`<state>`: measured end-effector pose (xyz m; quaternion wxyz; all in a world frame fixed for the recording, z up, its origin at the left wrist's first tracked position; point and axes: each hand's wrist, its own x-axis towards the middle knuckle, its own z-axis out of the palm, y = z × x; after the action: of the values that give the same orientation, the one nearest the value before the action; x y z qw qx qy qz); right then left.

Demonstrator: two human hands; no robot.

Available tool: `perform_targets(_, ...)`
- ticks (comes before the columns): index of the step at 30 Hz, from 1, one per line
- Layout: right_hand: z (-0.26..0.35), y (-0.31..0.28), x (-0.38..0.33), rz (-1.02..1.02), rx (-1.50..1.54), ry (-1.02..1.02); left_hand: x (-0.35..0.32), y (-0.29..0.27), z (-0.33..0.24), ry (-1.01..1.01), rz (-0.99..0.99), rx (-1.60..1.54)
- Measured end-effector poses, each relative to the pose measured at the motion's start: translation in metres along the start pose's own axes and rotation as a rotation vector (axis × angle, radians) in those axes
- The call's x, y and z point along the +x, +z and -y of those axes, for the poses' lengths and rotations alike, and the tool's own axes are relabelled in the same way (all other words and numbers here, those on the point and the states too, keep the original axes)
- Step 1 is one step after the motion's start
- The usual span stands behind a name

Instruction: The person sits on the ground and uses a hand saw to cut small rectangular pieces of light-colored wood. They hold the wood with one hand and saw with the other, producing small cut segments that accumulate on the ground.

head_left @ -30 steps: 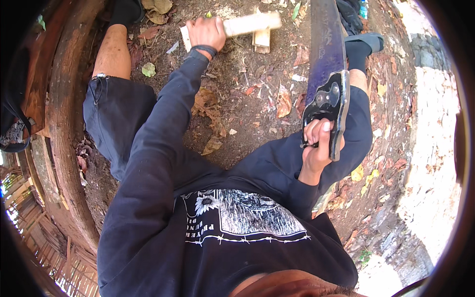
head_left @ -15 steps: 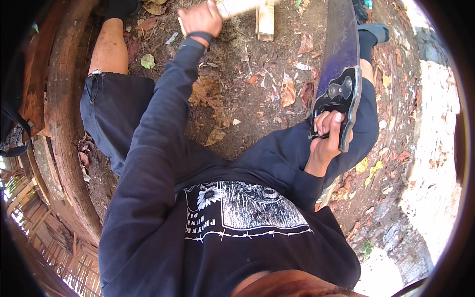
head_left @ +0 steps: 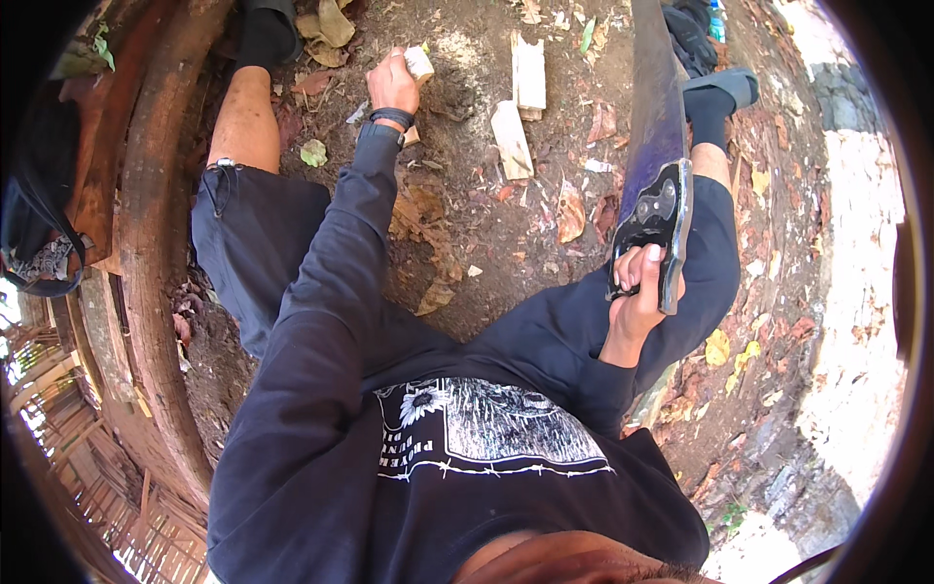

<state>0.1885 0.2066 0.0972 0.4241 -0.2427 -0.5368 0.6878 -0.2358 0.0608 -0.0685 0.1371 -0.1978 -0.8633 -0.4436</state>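
My left hand (head_left: 392,83) reaches far out over the ground, its fingers closed round a short pale piece of wood (head_left: 418,64), one end of which shows past the fingers. Another bit of wood (head_left: 412,136) peeks out beside the wrist. In my right hand (head_left: 637,282), resting by my right thigh, is the black handle of a handsaw (head_left: 658,127). Its broad, dark purplish blade points away from me. Between the two hands, farther off, lie a split wood block (head_left: 528,73) and a flatter pale wood piece (head_left: 513,141), close together on the soil.
Dry leaves (head_left: 570,212) and chips litter the dirt. A long log (head_left: 156,243) runs along the left, with a black bag (head_left: 44,204) beyond it and woven bamboo (head_left: 68,467) at lower left. My sandalled right foot (head_left: 720,92) is near the blade; a bottle (head_left: 717,21) stands behind.
My left hand has come down and nearer, and the wood that stretched right from it now shows only a short end. A flat wood piece now lies beside the block. The saw hardly moved.
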Motion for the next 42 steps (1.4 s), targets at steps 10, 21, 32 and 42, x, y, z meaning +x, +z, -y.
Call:
perform_targets(10, -0.013, -0.008, -0.006, -0.003, -0.038, 0.091, 0.023, -0.026, -0.092, 0.101, 0.089, -0.702)
perform_targets(21, -0.026, 0.002, -0.003, 0.020, -0.775, -0.231, 0.046, -0.052, -0.171, 0.191, 0.324, -1.094)
perform_targets(32, -0.080, 0.018, -0.014, 0.405, -1.288, 0.121, 0.098, -0.128, -0.181, 0.316, 0.771, 0.362)
perform_targets(42, -0.082, 0.021, -0.022, 0.513, -1.411, 0.047, 0.075, -0.125, -0.135, 0.104, 0.736, 0.323)
